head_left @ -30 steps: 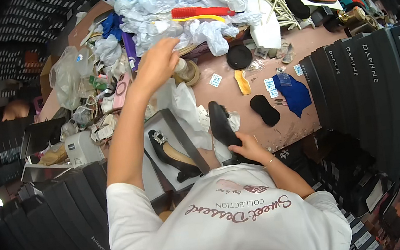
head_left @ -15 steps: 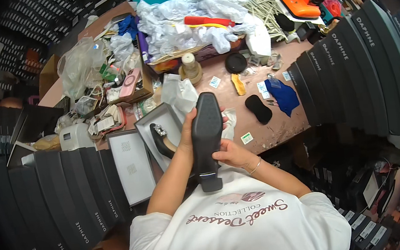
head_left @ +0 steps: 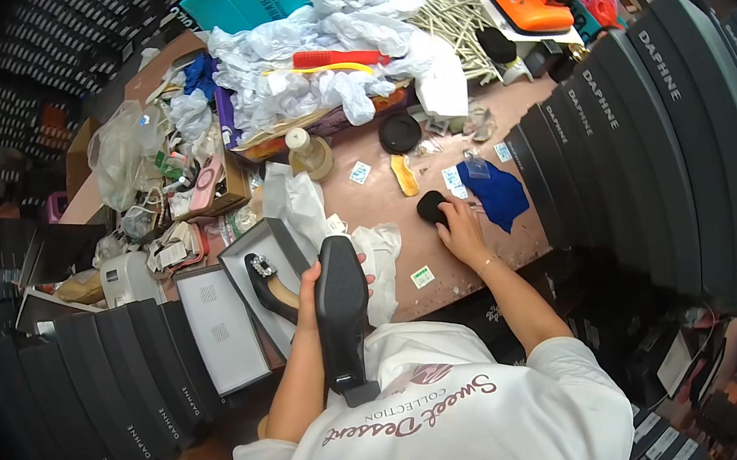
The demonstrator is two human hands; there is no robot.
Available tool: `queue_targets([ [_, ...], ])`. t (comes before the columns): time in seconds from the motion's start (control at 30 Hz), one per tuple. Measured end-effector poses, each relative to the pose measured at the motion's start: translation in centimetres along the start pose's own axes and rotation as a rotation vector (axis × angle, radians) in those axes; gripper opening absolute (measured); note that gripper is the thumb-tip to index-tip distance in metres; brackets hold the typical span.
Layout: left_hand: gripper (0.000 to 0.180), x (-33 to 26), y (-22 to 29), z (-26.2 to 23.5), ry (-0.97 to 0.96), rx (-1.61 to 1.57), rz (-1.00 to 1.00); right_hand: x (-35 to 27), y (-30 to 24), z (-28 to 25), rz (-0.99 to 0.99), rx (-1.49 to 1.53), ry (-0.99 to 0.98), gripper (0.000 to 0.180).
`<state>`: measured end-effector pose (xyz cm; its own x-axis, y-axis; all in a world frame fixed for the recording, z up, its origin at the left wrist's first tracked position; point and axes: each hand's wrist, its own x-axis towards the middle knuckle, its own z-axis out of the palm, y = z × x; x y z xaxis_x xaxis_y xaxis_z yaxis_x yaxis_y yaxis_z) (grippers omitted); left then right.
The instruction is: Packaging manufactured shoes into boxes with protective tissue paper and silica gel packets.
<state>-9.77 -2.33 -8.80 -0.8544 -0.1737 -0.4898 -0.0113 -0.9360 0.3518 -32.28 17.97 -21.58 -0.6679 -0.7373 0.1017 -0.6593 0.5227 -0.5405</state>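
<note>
A black low-heeled shoe (head_left: 340, 292) is held upright in my left hand (head_left: 307, 299), its sole facing me and its block heel lowest. Fingertips show along both sides of the sole; the upper is hidden. My right hand (head_left: 463, 234) reaches out over the table, its fingers closed on a black oval pad (head_left: 429, 206) and partly covering it. Left of the shoe, a matching black shoe with a jewelled buckle (head_left: 261, 267) lies in an open grey shoebox (head_left: 232, 260). The box's pale lid (head_left: 220, 333) is beside it.
Stacks of dark shoeboxes stand at left (head_left: 118, 386) and right (head_left: 696, 156). White tissue paper (head_left: 381, 260), a blue cloth (head_left: 497, 193), a yellow sponge piece (head_left: 404, 175) and a glass bottle (head_left: 309, 153) are on the table (head_left: 389, 208). Behind lies a heap of crumpled plastic (head_left: 321, 54).
My right hand has left the shoe and moved right and forward onto the black pad. The shoe, in my left hand, has shifted down and left in the picture as the view moved.
</note>
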Motion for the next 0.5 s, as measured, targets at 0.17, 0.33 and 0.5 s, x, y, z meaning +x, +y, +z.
queue_targets([
  [0.17,0.066,-0.4,-0.1,-0.3,0.097,-0.059,0.088,10.0,-3.0,-2.4,-0.143,0.171,0.126,0.042],
  [0.33,0.069,-0.1,0.0,-1.1,0.051,-0.148,0.147,18.2,-0.5,2.5,-0.202,-0.183,0.129,0.035],
  [0.5,0.066,-1.5,0.8,-1.0,0.132,-0.227,0.194,17.6,-3.6,1.6,-0.241,0.154,0.145,0.032],
])
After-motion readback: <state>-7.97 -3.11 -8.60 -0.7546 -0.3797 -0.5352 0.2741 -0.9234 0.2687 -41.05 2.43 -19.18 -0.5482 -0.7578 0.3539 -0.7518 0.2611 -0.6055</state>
